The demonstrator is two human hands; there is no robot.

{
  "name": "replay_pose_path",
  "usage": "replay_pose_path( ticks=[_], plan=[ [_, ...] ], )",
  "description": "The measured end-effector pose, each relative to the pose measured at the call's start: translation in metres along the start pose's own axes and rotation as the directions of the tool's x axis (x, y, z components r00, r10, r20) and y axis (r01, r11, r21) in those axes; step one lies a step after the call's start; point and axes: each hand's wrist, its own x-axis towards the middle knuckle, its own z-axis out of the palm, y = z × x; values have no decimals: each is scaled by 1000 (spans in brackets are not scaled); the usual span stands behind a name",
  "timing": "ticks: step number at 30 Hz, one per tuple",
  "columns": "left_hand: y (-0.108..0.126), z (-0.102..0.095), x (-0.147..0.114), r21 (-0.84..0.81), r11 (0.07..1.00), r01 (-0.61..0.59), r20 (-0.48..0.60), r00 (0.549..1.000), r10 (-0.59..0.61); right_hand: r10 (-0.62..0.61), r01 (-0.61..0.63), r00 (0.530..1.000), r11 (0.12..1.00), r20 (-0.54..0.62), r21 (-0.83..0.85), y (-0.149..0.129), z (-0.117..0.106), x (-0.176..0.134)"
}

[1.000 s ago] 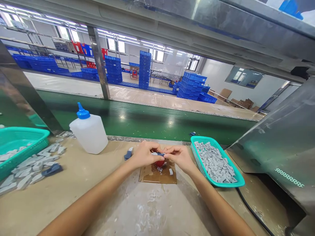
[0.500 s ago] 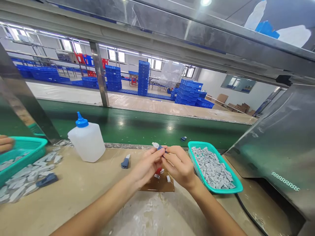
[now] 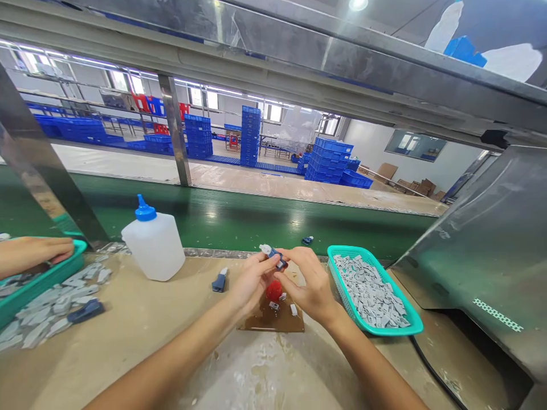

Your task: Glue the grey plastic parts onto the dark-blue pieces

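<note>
My left hand (image 3: 252, 285) is closed on a small dark-blue plastic part with a white tip (image 3: 265, 249), pinching it between thumb and fingers. My right hand (image 3: 311, 285) is at the part's right end, index finger on it and thumb just below. Beneath the hands, a red round knob (image 3: 274, 291) rises from a wet brown plate (image 3: 269, 324). Small white pieces (image 3: 293, 310) lie on that plate. Another blue part with a white tip (image 3: 219, 281) rests on the table to the left; a similar one (image 3: 307, 240) is on the green belt.
A white squeeze bottle (image 3: 154, 247) with blue cap stands left. The green basket (image 3: 416, 327) at right holds many grey-white pieces. Another person's hand (image 3: 38, 253) is over the left green basket (image 3: 79, 259), beside loose grey pieces (image 3: 55, 307). A metal panel (image 3: 478, 245) borders the right.
The blue part has turned in my fingers, and my right thumb and index finger have spread apart. The part on the belt has shifted left. The other person's hand has reached farther in.
</note>
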Motion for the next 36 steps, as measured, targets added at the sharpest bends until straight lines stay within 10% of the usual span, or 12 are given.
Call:
replay_pose_path(
  ticks=[3, 5, 7, 10, 12, 16, 23, 30, 36],
  plan=[
    [10, -21, 17, 224, 970, -98, -8, 995, 102, 198, -189, 973, 979, 120, -79, 20, -24, 7],
    [22, -41, 33, 502, 860, -92, -4, 994, 109, 446, -399, 856, 891, 260, -215, 44, -50, 8],
    [37, -64, 50, 816, 576, -47, -80, 978, 193, 662, -519, 651, 745, 371, -419, 71, -74, 1],
    [54, -92, 76, 991, -88, 99, -60, 929, 364, 799, -508, 364, 602, 479, -616, 105, -95, -20],
    [57, -102, 89, 918, -353, 181, -48, 934, 353, 798, -514, 312, 598, 515, -615, 117, -95, -34],
    [43, -88, 104, 829, -499, 253, 2, 891, 455, 809, -556, 311, 580, 498, -596, 125, -84, -44],
    [-17, -15, 136, 909, -354, -220, 254, 966, 53, 796, -615, 401, 601, 453, -510, 129, -86, -49],
    [-21, -1, 151, 993, -53, -108, 108, 994, -1, 769, -615, 562, 635, 306, -467, 139, -91, -52],
    [17, -3, 91, 926, 363, -99, 83, 995, 57, 716, -714, 685, 697, 137, -73, 103, -73, -30]
  ],
)
